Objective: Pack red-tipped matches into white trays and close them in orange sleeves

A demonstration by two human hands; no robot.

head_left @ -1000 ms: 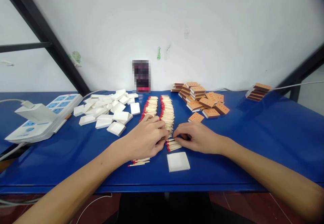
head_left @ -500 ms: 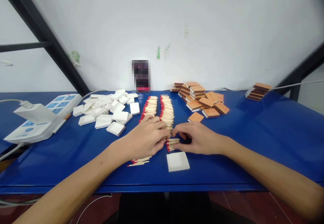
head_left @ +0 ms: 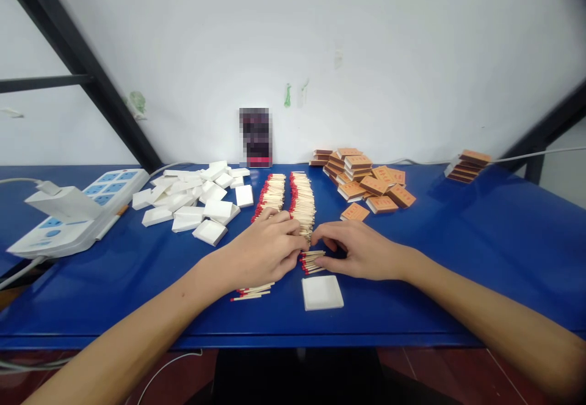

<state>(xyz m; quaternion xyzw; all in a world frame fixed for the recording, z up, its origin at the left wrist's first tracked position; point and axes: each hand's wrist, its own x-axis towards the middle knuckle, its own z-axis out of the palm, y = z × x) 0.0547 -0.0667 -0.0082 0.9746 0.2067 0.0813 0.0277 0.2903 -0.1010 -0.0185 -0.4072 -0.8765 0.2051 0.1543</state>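
Note:
Two long rows of red-headed matches (head_left: 302,200) run away from me across the blue table. My left hand (head_left: 272,243) lies over the near end of the rows, its fingers curled down onto matches and partly hiding them. Opposite it, my right hand (head_left: 357,248) has thumb and forefinger curved and apart, the thumb touching the pale ends of a small bunch of matches (head_left: 312,261). That bunch lies flat between the hands. Just in front sits a white matchbox tray (head_left: 322,293). A few loose matches (head_left: 253,291) lie below my left wrist.
White matchbox trays (head_left: 183,194) are heaped on the left, beside a power strip (head_left: 77,216). Orange matchbox sleeves (head_left: 361,173) are piled behind my right hand, with a further stack (head_left: 467,166) at far right. A pixelated dark panel (head_left: 256,138) leans on the wall.
Almost nothing differs. Both hands keep their places around the small bunch of matches, and the view has shifted very slightly.

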